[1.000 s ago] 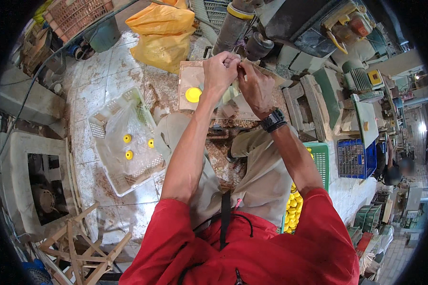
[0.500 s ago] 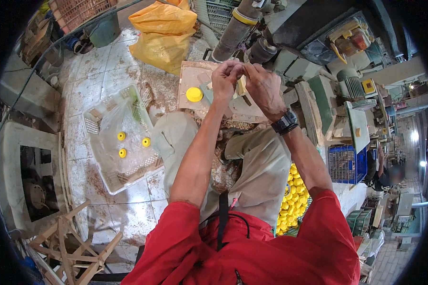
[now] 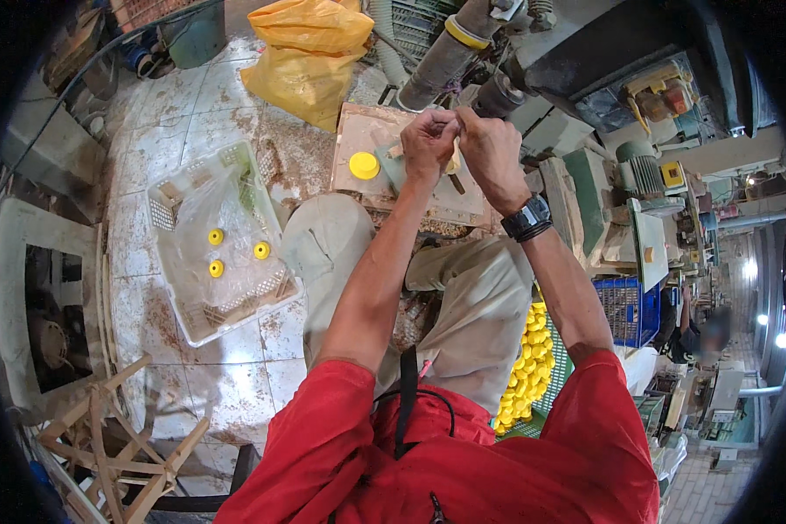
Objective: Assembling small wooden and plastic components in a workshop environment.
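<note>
My left hand (image 3: 430, 144) and my right hand (image 3: 491, 162) meet fingertip to fingertip above a dusty pinkish work board (image 3: 358, 131). Both have their fingers curled into a pinch; whatever lies between them is too small or hidden to make out. On the board, left of my left hand, rests a round yellow cap-like piece (image 3: 364, 166). A narrow object with a dark end (image 3: 457, 183) shows below the hands, partly covered by them. A dark watch (image 3: 527, 218) sits on my right wrist.
To the left on the tiled floor stands a white plastic crate (image 3: 176, 301) with clear plastic sheeting and three small yellow pieces (image 3: 216, 269). Many yellow pieces (image 3: 524, 371) fill a green crate (image 3: 557, 384) by my right thigh. Beyond the board are a yellow sack (image 3: 310, 74) and machinery (image 3: 458, 44).
The whole view has shifted slightly. My hands stay joined over the board, with the right hand's knuckles turned a little; the yellow pieces keep their places.
</note>
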Motion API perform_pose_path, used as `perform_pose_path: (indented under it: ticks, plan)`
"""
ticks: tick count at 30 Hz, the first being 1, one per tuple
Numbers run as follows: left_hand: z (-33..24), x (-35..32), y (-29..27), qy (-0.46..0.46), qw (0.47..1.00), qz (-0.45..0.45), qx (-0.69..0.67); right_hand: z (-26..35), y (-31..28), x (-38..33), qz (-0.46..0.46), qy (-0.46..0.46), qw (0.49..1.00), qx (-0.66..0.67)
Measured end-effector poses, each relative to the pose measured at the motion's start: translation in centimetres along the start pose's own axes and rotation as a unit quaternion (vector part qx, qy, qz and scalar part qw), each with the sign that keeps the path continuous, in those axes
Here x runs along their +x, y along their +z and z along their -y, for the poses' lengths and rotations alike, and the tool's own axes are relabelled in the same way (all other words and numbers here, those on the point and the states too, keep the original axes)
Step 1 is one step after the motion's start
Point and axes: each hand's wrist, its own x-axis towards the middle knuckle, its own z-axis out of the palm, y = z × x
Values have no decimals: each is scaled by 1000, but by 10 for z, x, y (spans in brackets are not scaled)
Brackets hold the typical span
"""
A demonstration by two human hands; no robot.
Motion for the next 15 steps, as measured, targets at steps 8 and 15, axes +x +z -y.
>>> perform_pose_path:
  ticks: [8, 15]
  plan:
    - [-2, -2, 7, -56, 994, -82, -48, -4, -4, -4, 30, -27, 998, -39]
    - [-7, -2, 11, -62, 996, -71, -3, -6, -1, 2, 55, -32, 997, -53]
